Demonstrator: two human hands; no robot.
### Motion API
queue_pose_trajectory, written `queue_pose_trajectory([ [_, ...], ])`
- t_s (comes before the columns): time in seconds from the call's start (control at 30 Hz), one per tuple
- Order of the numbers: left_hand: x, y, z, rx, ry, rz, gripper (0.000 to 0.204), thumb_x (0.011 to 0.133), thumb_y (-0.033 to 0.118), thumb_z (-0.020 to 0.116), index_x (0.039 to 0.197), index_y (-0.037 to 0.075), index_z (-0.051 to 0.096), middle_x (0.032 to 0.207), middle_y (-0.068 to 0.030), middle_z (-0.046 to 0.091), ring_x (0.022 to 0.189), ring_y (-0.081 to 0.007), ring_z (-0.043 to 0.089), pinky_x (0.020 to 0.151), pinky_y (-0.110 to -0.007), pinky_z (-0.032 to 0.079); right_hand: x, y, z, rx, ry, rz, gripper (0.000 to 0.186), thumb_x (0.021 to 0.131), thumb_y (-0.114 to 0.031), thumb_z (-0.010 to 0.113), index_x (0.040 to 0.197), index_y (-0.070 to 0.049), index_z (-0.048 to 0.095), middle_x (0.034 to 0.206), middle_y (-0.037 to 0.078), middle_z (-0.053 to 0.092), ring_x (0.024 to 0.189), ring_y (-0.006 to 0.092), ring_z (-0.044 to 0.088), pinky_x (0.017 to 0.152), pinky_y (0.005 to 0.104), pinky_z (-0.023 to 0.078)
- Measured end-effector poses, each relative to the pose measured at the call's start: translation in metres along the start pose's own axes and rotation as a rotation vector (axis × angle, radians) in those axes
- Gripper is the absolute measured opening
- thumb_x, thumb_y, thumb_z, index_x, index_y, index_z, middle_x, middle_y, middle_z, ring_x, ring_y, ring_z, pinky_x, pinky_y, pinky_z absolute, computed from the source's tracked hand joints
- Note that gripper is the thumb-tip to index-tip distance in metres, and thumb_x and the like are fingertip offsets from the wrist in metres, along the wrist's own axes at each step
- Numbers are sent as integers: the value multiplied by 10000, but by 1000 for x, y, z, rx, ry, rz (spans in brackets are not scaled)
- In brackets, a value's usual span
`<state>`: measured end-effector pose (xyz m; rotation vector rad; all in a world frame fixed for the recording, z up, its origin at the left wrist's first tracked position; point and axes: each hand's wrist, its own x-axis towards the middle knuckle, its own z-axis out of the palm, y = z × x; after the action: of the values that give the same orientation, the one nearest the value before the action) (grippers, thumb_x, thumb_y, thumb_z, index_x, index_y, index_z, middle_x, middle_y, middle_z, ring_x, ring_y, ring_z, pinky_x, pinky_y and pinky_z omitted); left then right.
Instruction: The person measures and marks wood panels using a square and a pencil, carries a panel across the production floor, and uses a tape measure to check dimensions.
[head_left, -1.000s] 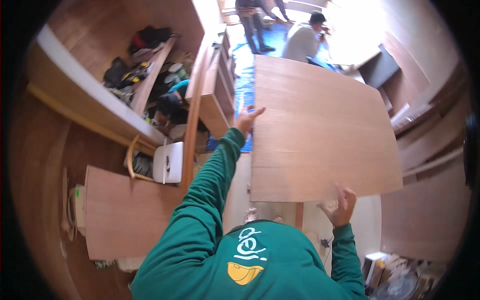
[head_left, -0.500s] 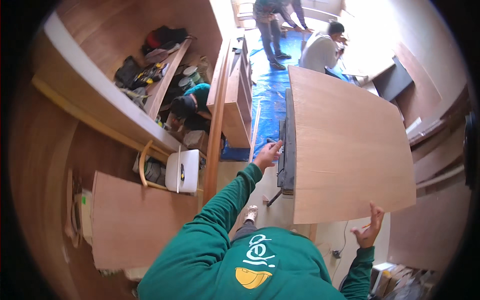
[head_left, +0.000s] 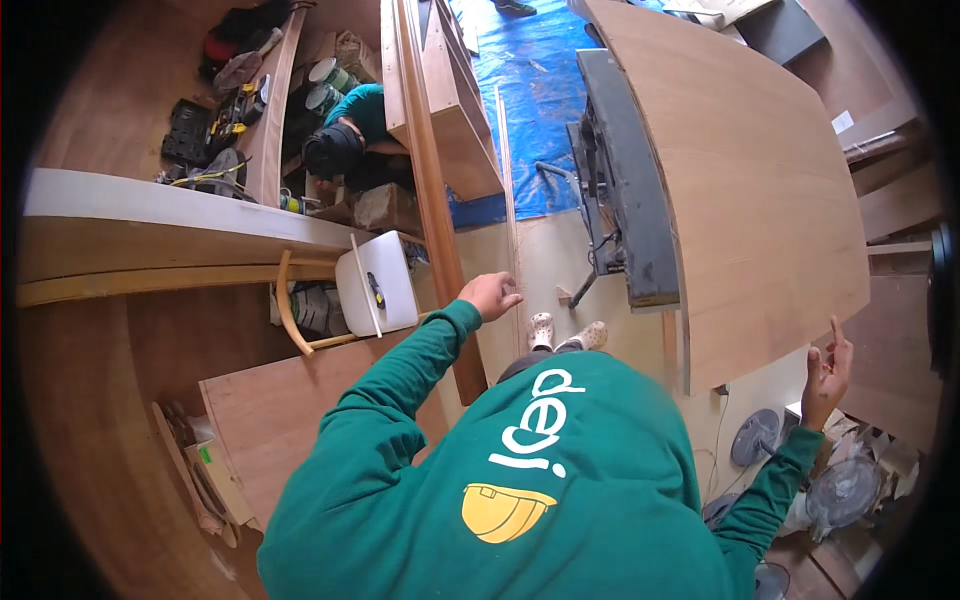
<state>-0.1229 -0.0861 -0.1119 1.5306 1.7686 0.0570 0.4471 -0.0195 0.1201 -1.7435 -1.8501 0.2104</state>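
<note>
- A person in a green sweatshirt is standing beside a large brown wooden panel point(head_left: 760, 190), which is lying flat on top of a dark machine point(head_left: 622, 190).
- The panel is reaching from the upper middle of the room down to the right side of the person, and its near corner is just above the right hand.
- The right hand point(head_left: 826, 372) is raised at the near edge of the panel, with one finger pointing up and the others loosely bent; it is gripping nothing, and I cannot tell if it is touching the edge.
- The left hand point(head_left: 490, 295) is hanging free in front of the body, fingers half curled, not holding anything, well apart from the panel.
- Just beside the left hand a long upright wooden board point(head_left: 428, 180) of a cabinet frame is standing, and a white plastic canister point(head_left: 378, 282) is lying near it to the left.
- Behind the frame another person in a green top point(head_left: 345, 135) is crouching low among the tools point(head_left: 215, 125) on a shelf.
- A blue tarpaulin point(head_left: 535, 90) is covering the floor farther away.
- A smaller brown board point(head_left: 290, 420) is lying at the lower left, and fans point(head_left: 755, 435) are standing at the lower right.
</note>
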Motion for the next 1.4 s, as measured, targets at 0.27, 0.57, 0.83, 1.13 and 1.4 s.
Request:
queue_pose_trajectory([
  [0.27, -8, -7, -14, 351, -147, -37, 505, 884, 454, 713, 1269, 138, 627, 1338, -161, 600, 1275, -343, 548, 1060, -510, 438, 40, 11, 19, -12, -96, -5, 719, 911, -581, 682, 1438, -102, 582, 939, 9, 419, 823, 146, 393, 697, 279, 367],
  [0.57, 53, -69, -50, -144, 612, -522, 1322, 675, 485, 900, 1632, 199, 33, 1615, -302, 164, 1485, -443, 258, 1221, -479, 275, 75, 14, 47, -81, -183, 80, 701, 911, -545, 708, 1438, -101, 577, 906, 14, 384, 780, 144, 386, 666, 276, 383],
  [0.83, 41, -120, -74, -26, 473, -507, 1246, 736, 230, 856, 1627, 208, -15, 1419, -301, 404, 1264, -455, 512, 1073, -492, 471, 101, -45, 108, -144, -379, 94, 778, 843, -509, 778, 1459, -94, 549, 931, 93, 517, 832, 211, 533, 729, 338, 495],
  [1.13, 39, -139, -90, -6, 355, -364, 1357, 697, 363, 913, 1620, 211, -68, 1496, -337, 314, 1350, -491, 425, 1133, -505, 408, 86, -57, 101, -91, -265, 180, 800, 794, -474, 829, 1443, -86, 566, 908, 79, 490, 791, 208, 529, 719, 322, 502],
  [1.4, 28, -135, -110, 141, 384, -303, 1328, 684, 394, 918, 1626, 208, 1, 1588, -330, 191, 1445, -478, 319, 1182, -502, 338, 82, -62, 104, -33, -282, 289, 761, 827, -496, 805, 1395, -37, 590, 903, 69, 454, 779, 195, 494, 728, 310, 498],
])
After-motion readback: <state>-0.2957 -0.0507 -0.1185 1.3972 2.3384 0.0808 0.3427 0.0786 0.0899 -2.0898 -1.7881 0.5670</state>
